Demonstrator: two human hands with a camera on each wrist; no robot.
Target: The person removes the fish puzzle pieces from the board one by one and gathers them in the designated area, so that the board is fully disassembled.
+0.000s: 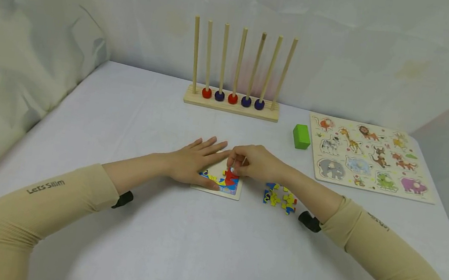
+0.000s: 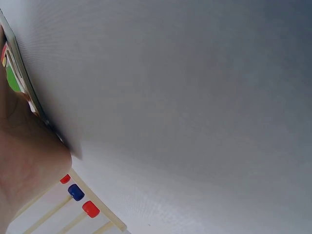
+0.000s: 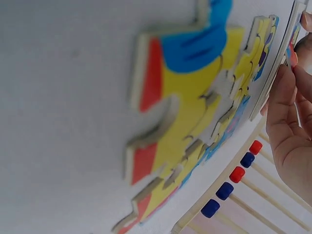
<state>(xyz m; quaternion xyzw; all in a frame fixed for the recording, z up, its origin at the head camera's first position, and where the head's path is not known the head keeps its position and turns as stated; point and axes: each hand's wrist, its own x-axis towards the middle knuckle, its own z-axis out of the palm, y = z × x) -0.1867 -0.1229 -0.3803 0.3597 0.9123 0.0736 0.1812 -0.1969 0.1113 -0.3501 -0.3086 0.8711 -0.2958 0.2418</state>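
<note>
My left hand (image 1: 194, 160) lies with fingers spread on a small wooden puzzle board (image 1: 238, 190), its thumb along the lower edge. Bright blue, yellow and red pieces show on the board. At the board's right side my right hand (image 1: 259, 163) has curled fingers and pinches a red puzzle piece (image 1: 230, 176) low over the board; the fingertips partly cover it. In the right wrist view that hand (image 3: 292, 117) is at the right edge. Loose puzzle pieces (image 1: 280, 199) in yellow, blue and red lie on the table just right of the board, partly beneath the right forearm.
Behind the hands stands a wooden peg rack (image 1: 230, 107) with red and dark blue beads on several pegs. A green block (image 1: 301, 137) sits right of it. An animal puzzle board (image 1: 365, 181) lies farther right on the white-covered table (image 1: 210, 251).
</note>
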